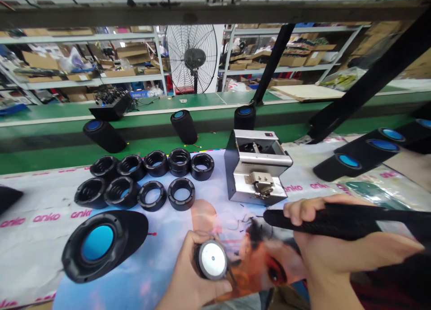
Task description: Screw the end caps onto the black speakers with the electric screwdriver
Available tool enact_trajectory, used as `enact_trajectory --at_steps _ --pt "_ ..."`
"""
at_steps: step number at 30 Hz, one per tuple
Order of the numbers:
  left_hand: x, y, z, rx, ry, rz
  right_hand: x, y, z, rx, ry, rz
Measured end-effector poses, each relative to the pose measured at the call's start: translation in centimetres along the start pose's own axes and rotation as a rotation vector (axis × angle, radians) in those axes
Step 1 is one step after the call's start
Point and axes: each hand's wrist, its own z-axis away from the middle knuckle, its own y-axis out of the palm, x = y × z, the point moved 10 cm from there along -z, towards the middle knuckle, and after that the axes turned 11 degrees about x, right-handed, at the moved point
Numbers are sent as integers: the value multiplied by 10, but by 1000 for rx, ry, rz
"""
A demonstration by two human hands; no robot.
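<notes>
My left hand [188, 274] is wrapped round a cylindrical speaker [213, 259], whose pale silvery round end faces up towards me. My right hand [323, 238] grips a black electric screwdriver [353, 220] lying level, its nose pointing left. That nose is just in front of a metal screw feeder [261, 166] and apart from the speaker. Left of my left hand, a larger black speaker [133, 229] with a blue end and a black ring lies on its side. Behind it, several black ring caps [155, 163] stand in two rows.
Black cylinders with blue ends [184, 126] stand along the green bench [144, 143], with more at the right [338, 166]. A printed sheet [232, 274] covers the worktop. Dark slanted posts [373, 72] cross the right side. A fan [193, 58] and loaded shelves stand behind.
</notes>
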Motion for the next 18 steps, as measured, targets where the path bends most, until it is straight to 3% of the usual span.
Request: enact_trajectory --at_steps 18 --pt "-1 1 1 5 15 -6 0 16 3 29 35 -28"
